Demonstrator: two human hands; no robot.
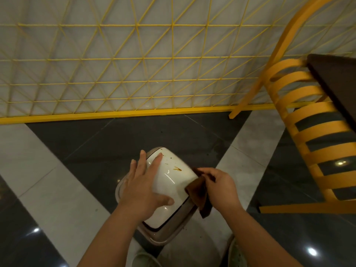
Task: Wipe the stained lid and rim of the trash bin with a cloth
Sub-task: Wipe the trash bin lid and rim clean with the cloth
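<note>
Shoes point(145, 259) on floor. Left hand point(142, 186) flat, fingers straight, on white bin lid point(169, 182) (brown stains point(177, 168) at far end). Right hand point(219, 189) pinches brown cloth point(200, 195) against lid's right edge.

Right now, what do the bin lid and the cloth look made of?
The lid looks like glossy white plastic: it throws sharp light glints, and brown stains sit on its surface. The cloth looks like soft brown fabric, matte, folding limply in the right hand.
</note>
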